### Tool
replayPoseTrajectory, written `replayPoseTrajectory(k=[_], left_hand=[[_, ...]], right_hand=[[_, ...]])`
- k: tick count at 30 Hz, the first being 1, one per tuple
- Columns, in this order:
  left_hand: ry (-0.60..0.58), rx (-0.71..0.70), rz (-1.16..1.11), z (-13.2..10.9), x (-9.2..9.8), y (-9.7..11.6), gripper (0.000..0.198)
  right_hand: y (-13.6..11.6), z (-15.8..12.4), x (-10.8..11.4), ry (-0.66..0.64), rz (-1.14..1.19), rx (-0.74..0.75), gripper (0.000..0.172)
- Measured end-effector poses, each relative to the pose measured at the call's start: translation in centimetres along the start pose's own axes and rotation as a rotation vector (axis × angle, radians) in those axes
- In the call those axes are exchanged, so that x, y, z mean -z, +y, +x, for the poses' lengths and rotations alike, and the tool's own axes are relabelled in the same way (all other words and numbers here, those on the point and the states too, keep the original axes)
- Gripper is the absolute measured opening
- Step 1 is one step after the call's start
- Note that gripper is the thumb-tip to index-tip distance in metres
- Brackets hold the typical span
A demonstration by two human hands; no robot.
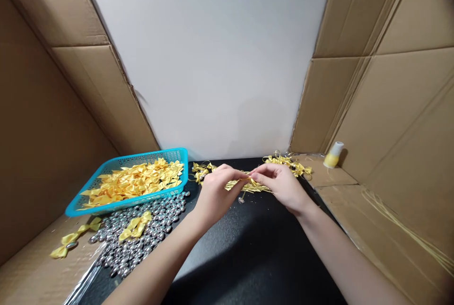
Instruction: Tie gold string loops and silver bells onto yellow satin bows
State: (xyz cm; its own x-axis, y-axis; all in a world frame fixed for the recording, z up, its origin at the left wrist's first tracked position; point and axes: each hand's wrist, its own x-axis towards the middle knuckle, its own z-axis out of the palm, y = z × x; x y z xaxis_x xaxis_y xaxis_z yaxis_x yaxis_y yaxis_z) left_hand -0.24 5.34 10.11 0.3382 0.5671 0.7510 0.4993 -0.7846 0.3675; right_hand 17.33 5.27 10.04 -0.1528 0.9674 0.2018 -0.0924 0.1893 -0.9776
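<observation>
My left hand [218, 189] and my right hand [282, 186] meet fingertip to fingertip above the black table. Both are closed in a pinch on a small yellow ribbon bow [253, 182], mostly hidden by the fingers. Below them a silver bead [241, 200] shows at the end of a short yellow strand; whether it hangs or lies on the table I cannot tell. Behind and beneath the fingers lies a bundle of gold cords [255, 188].
At left, a blue basket [186, 168] holds many yellow bows. Silver beads [159, 217] spread before it, with loose bows [135, 227] on top. Finished-looking bows on cords [300, 168] lie at back right, near a thread spool [333, 155]. Cardboard walls [400, 87] stand on both sides.
</observation>
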Motion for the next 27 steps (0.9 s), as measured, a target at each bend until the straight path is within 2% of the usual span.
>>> replayPoseTrajectory(k=[7, 15, 23, 27], left_hand=[[-0.016, -0.002, -0.029, 0.0, -0.5, -0.6, 0.008], [-0.044, -0.054, -0.069, 0.1, -0.1, -0.7, 0.008], [-0.069, -0.079, -0.064, 0.3, 0.5, -0.6, 0.010], [-0.057, -0.088, -0.060, 0.4, 0.5, -0.4, 0.010]], right_hand=[[0.8, 0.1, -0.5, 0.088, -0.087, 0.105, 0.021], [1.1, -0.4, -1.0, 0.181, -0.325, 0.223, 0.016], [1.2, -0.3, -1.3, 0.178, -0.168, 0.204, 0.029], [1.2, -0.3, -1.7, 0.227, -0.077, 0.181, 0.032]])
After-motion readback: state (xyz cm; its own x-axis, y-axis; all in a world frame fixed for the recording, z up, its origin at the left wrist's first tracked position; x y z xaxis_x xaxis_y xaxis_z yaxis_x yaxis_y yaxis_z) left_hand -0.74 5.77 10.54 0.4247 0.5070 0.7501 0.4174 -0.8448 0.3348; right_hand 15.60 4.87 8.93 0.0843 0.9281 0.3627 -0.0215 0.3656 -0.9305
